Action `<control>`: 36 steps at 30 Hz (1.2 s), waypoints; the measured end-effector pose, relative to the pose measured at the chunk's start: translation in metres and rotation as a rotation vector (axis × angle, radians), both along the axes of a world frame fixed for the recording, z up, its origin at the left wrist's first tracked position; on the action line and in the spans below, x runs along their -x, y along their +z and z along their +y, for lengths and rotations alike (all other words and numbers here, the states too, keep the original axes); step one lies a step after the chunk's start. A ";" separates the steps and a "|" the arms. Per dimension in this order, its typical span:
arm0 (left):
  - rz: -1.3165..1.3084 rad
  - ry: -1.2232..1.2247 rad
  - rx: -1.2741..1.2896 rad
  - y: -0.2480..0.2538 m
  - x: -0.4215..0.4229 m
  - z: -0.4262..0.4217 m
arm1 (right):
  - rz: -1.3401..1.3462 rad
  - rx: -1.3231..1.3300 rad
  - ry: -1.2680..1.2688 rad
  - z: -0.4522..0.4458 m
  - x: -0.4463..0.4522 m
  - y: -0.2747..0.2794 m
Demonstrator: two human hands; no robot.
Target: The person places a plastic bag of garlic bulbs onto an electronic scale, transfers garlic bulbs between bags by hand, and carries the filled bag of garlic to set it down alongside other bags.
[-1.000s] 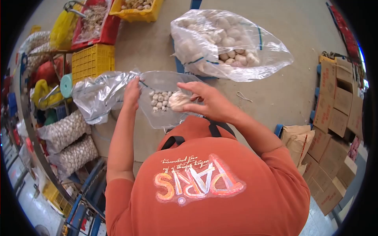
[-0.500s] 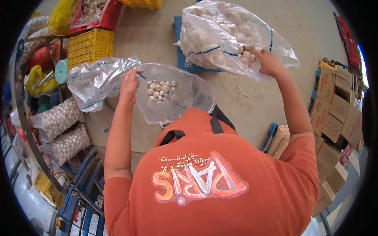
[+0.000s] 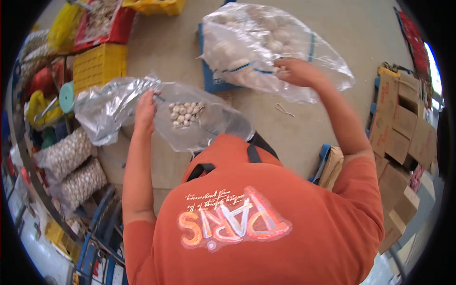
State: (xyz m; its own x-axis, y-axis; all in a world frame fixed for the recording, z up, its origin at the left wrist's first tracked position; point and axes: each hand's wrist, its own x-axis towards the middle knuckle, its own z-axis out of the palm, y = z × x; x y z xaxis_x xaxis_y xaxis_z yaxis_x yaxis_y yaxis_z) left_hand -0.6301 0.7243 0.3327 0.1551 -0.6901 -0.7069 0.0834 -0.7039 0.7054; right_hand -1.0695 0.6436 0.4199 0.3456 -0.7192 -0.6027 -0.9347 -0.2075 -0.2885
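Note:
My left hand (image 3: 146, 111) is closed on the rim of a clear plastic bag (image 3: 221, 118), pinching its upper left edge. Small garlic bulbs (image 3: 185, 114) lie inside that bag. My right hand (image 3: 297, 72) is at the mouth of a larger clear bag (image 3: 327, 61), its fingers curled round garlic that they partly hide. Large garlic bulbs (image 3: 275, 40) fill this larger bag, which rests on a blue support (image 3: 211, 76).
Yellow (image 3: 99, 64) and red (image 3: 111, 28) crates stand at the upper left. Below them lie filled garlic bags (image 3: 71, 152) beside a metal frame. Cardboard boxes (image 3: 396, 128) are stacked at the right. A string loop (image 3: 285, 110) lies on the floor.
My right hand went from the small-bulb bag, where it held pale bulbs, to the larger bag, and its fingers are now curled at the garlic there. My left hand stays at the bag rim.

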 end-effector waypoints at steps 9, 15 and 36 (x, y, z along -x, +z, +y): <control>0.030 0.015 -0.054 0.005 -0.009 -0.006 | 0.545 0.346 0.189 0.025 -0.012 -0.062; 0.001 0.011 -0.064 0.006 -0.004 -0.009 | 0.618 0.474 0.385 0.041 -0.023 -0.030; 0.030 0.037 -0.012 0.002 -0.010 -0.004 | -0.048 0.275 -0.333 -0.012 -0.009 0.071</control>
State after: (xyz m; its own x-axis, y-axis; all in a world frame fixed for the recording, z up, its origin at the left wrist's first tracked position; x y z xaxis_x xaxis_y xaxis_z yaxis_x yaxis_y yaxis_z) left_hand -0.6201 0.7204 0.3346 0.1595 -0.6755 -0.7199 0.1307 -0.7084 0.6936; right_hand -1.0610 0.6316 0.4908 0.0903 -0.9277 -0.3622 -0.9506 0.0282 -0.3091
